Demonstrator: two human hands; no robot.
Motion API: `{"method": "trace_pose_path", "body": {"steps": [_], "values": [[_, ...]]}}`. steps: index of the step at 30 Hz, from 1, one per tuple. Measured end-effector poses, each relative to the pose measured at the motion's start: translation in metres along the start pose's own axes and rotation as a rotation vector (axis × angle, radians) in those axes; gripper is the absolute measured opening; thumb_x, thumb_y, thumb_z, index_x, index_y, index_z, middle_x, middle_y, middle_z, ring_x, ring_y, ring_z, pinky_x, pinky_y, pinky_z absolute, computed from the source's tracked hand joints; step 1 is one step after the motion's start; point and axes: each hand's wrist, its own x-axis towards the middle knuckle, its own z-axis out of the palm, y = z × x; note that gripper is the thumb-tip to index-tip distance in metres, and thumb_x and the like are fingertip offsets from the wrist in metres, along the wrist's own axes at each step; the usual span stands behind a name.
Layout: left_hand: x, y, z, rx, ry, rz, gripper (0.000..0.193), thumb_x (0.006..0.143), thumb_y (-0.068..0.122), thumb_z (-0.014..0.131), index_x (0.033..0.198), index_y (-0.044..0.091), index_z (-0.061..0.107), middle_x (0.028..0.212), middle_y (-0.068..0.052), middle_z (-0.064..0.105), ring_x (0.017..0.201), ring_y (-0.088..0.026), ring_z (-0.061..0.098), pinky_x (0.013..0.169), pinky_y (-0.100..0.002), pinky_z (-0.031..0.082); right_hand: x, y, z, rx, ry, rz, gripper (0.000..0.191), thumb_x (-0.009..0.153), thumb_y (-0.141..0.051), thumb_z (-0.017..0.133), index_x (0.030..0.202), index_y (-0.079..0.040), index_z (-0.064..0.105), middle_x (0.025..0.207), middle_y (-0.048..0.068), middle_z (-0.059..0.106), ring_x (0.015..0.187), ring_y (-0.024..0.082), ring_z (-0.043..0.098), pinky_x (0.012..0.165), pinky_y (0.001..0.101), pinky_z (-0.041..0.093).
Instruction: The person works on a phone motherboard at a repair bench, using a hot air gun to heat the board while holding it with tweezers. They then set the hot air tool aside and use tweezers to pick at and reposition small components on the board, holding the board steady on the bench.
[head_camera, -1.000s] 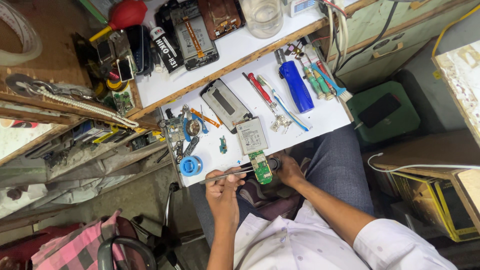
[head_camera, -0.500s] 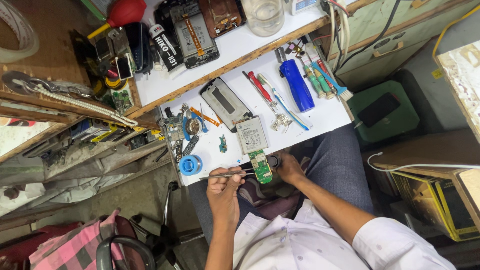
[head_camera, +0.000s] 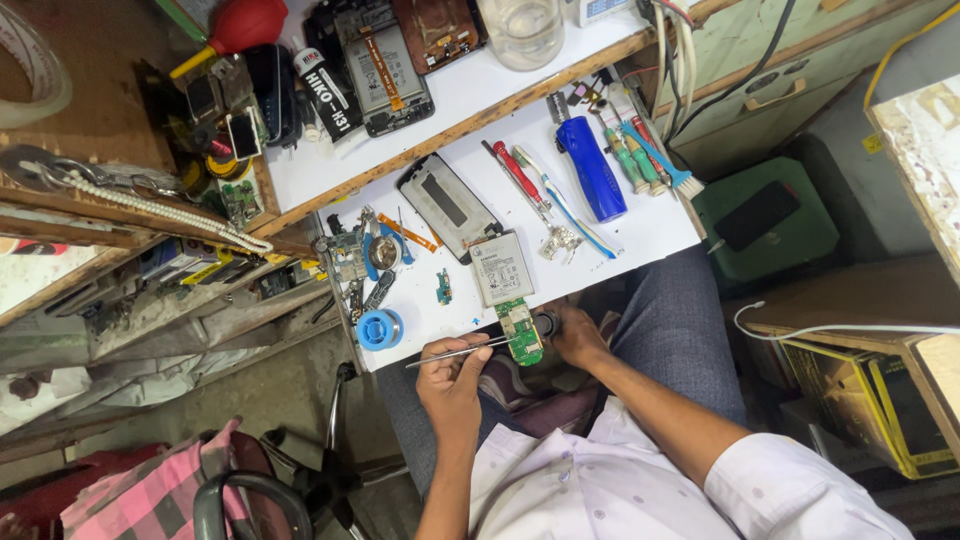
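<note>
My left hand (head_camera: 455, 378) grips thin metal tweezers (head_camera: 462, 350) that point right toward a small green circuit board (head_camera: 521, 333). My right hand (head_camera: 577, 337) holds that board at the near edge of the white worktop (head_camera: 640, 235), with a short black part (head_camera: 546, 322) against its fingers. The tweezer tips reach the board's left edge. A silver phone battery (head_camera: 500, 267) lies just beyond the board, and an opened phone frame (head_camera: 448, 206) lies further back.
A blue solder spool (head_camera: 380, 328), small loose parts (head_camera: 372, 255), a red-handled screwdriver (head_camera: 520, 175), a blue cylinder tool (head_camera: 591, 167) and green-handled drivers (head_camera: 640, 165) lie on the worktop. A raised shelf (head_camera: 470, 95) carries phones and a glass jar (head_camera: 521, 30). A green stool (head_camera: 765, 215) stands at the right.
</note>
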Motion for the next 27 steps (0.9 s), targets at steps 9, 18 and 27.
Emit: {"method": "trace_pose_path", "body": {"steps": [9, 18, 27], "values": [[0.005, 0.006, 0.006, 0.061, -0.019, 0.060, 0.027, 0.088, -0.012, 0.074, 0.105, 0.001, 0.058, 0.105, -0.017, 0.074, 0.103, -0.020, 0.070, 0.094, -0.032, 0.056, 0.000, -0.005, -0.003, -0.040, -0.018, 0.041, 0.049, 0.077, -0.004, 0.078, 0.124, -0.013, 0.068, 0.116, 0.018, 0.073, 0.114, 0.036, 0.067, 0.095, 0.0426, 0.052], [0.008, 0.006, 0.007, 0.048, -0.040, 0.092, 0.028, 0.088, -0.013, 0.074, 0.106, 0.001, 0.058, 0.107, -0.018, 0.074, 0.104, -0.020, 0.070, 0.095, -0.032, 0.056, 0.000, -0.007, -0.003, -0.011, -0.035, 0.041, 0.049, 0.075, 0.001, 0.072, 0.121, -0.013, 0.068, 0.118, 0.015, 0.073, 0.117, 0.034, 0.067, 0.096, 0.0406, 0.052], [0.012, 0.009, 0.008, 0.048, -0.054, 0.094, 0.030, 0.087, -0.013, 0.075, 0.107, 0.001, 0.057, 0.108, -0.018, 0.074, 0.106, -0.021, 0.070, 0.098, -0.033, 0.054, -0.001, -0.010, -0.003, -0.009, -0.051, 0.062, 0.050, 0.073, 0.003, 0.072, 0.121, -0.012, 0.068, 0.119, 0.015, 0.073, 0.116, 0.033, 0.067, 0.097, 0.0393, 0.052]]}}
